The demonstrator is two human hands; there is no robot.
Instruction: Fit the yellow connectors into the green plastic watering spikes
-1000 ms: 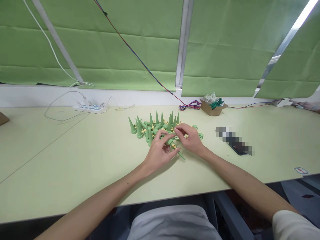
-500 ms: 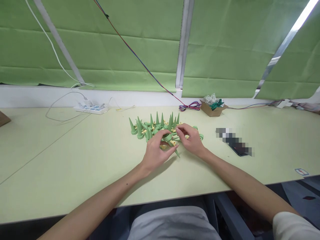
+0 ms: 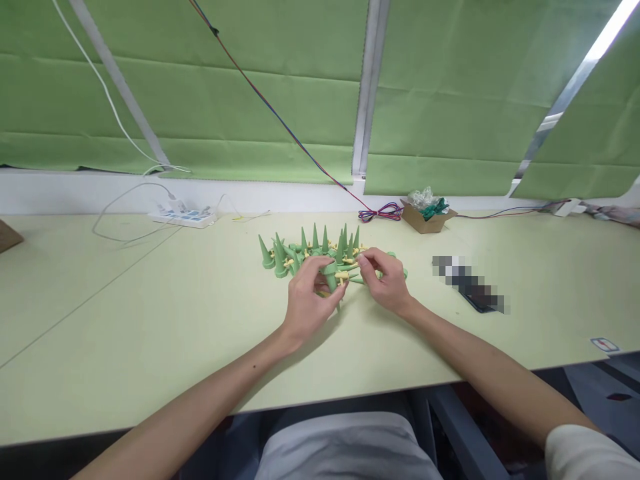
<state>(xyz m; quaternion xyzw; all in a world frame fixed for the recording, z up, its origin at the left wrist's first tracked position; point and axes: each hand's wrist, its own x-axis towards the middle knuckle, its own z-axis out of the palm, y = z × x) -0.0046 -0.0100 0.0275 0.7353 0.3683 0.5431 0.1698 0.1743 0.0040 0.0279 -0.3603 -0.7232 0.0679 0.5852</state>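
Gripping smooth green cone (image 3: 330, 275) with yellow peg, our left hand (image 3: 313, 297) curls, thumb opposing fingers; our right (image 3: 385, 277) pinches, contents hidden.

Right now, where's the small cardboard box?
In the head view, the cardboard box sits right of centre at the table's far edge, just right of the coiled red-and-blue wire.

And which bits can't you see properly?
All in the head view:
- Held green plastic cone: partly behind the left hand.
- Anything pinched by the right hand: too small, fingertips cover it.
- Brown cardboard piece: cut off by the left edge.
- Dark flat object: mostly blurred by square blocks.
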